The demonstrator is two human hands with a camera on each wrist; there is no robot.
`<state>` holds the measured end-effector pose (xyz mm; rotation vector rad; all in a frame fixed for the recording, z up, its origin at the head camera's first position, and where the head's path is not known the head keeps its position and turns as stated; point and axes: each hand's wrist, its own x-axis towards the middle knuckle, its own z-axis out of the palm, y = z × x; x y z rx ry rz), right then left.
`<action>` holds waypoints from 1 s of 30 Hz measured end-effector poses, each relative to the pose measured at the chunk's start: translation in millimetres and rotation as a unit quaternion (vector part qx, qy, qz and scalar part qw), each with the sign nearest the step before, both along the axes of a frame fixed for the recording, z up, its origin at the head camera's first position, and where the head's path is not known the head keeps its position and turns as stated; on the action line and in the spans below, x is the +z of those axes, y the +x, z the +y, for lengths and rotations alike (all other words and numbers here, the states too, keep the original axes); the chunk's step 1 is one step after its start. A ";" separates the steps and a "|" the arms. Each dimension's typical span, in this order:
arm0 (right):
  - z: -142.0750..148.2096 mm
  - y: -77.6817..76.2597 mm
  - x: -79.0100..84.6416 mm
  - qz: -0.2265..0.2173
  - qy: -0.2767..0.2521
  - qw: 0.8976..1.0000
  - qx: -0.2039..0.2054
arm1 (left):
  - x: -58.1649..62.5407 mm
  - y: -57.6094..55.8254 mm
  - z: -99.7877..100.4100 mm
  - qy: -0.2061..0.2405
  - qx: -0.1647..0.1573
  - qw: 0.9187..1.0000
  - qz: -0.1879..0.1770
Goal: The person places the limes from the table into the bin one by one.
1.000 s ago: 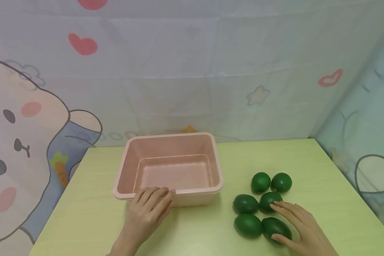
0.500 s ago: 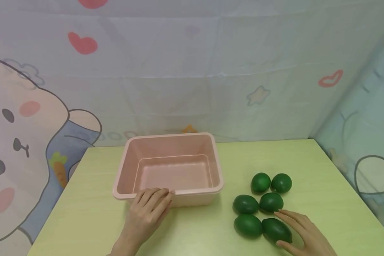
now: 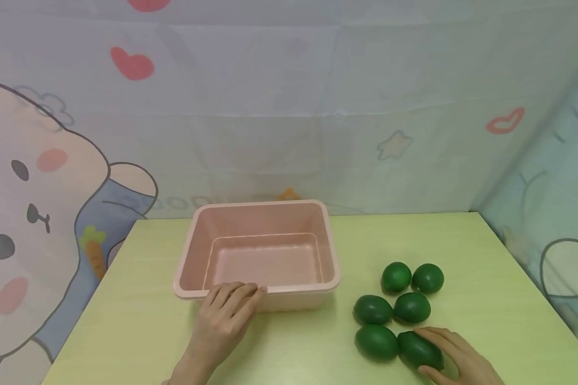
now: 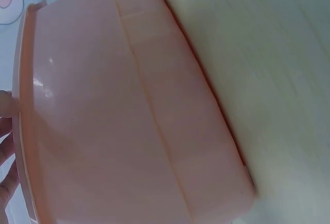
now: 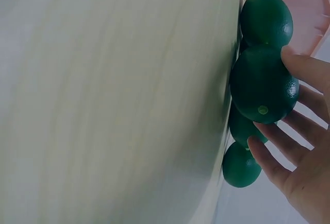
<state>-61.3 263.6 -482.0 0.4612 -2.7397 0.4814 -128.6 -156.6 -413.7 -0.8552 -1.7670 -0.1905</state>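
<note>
My left hand (image 3: 223,321) holds the near rim of a pink plastic basin (image 3: 298,300), its fingers bent over the edge. In the left wrist view, fingertips show along the rim, beyond the basin's outer wall (image 4: 93,105); the thumb cannot be made out. At the lower right, my right hand (image 3: 457,358) spans the nearest right-hand lime (image 3: 419,348), thumb on the near side and fingers on the far side. The right wrist view has the thumb and fingers of that hand (image 5: 304,147) at the lime's surface (image 5: 263,87), loosely extended. That lime lies on the table.
Several other glossy green limes stand close together, among them a left front lime (image 3: 377,342) and a back lime (image 3: 396,277). All are right of the basin on a pale yellow-green table (image 3: 125,310). A printed cloth backdrop (image 3: 270,107) hangs behind the table.
My right hand first drew back right from the limes, then came in around the nearest right-hand one. The left hand stays on the basin rim. The head view shifted slightly.
</note>
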 end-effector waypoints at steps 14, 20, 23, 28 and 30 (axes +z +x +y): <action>2.5 -0.6 -4.4 -0.003 -0.004 1.000 0.026 | -1.8 0.9 0.6 -0.001 0.013 1.000 -0.006; 2.1 -1.0 -3.4 -0.026 -0.010 0.999 0.021 | -2.7 0.3 2.0 0.002 0.015 1.000 -0.008; 2.0 -1.5 -3.2 -0.028 -0.014 0.999 0.021 | -2.9 0.3 2.6 0.003 0.013 1.000 -0.008; 2.6 -1.8 -3.6 -0.017 -0.014 0.999 0.024 | -3.5 0.5 2.4 0.005 0.016 1.000 -0.010; 2.3 -1.7 -3.6 -0.017 -0.012 1.000 0.022 | -3.9 0.7 1.9 0.006 0.018 1.000 -0.008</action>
